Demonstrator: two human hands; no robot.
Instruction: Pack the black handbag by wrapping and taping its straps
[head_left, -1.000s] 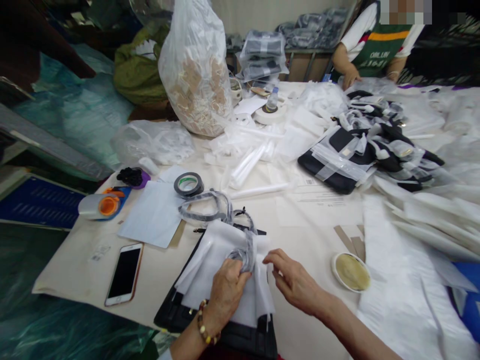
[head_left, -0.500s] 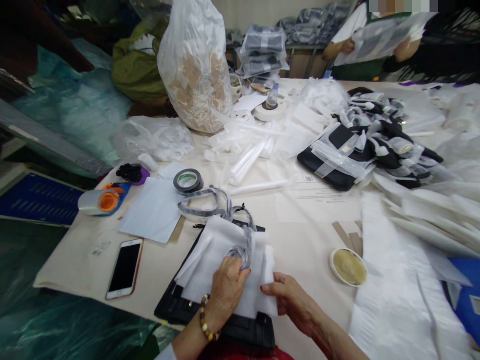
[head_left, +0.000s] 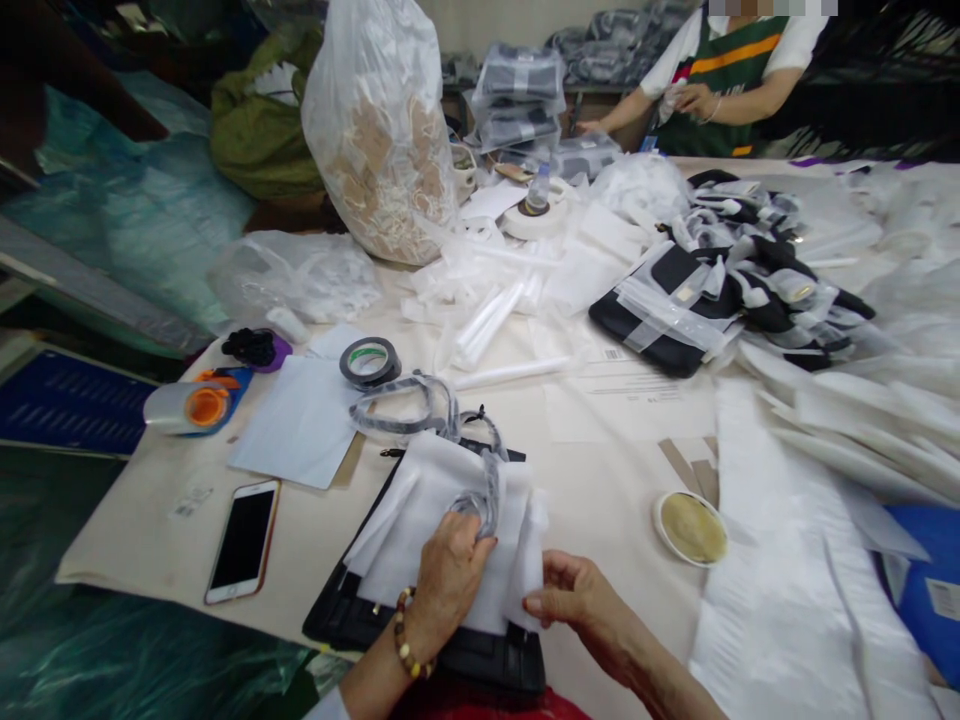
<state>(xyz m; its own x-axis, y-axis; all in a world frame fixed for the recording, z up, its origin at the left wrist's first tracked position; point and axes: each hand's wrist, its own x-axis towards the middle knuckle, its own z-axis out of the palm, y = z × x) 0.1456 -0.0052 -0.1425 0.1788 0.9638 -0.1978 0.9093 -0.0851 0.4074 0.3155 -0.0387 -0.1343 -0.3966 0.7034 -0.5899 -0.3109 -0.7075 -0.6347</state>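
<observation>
Now lower, the right hand point(head_left: 581, 605) pinches soft white sheeting point(head_left: 409, 545) over a flat black bag point(head_left: 495, 660), strap end pointing away, long axis unclear, left hand point(head_left: 452, 575) gripping coiled grey strap point(head_left: 490, 482).

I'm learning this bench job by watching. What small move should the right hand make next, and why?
Probably fold the right edge of the white sheet inward toward the coiled strap: the right hand already has that edge between its fingers, while the left hand holds the coil over the black bag.
</observation>
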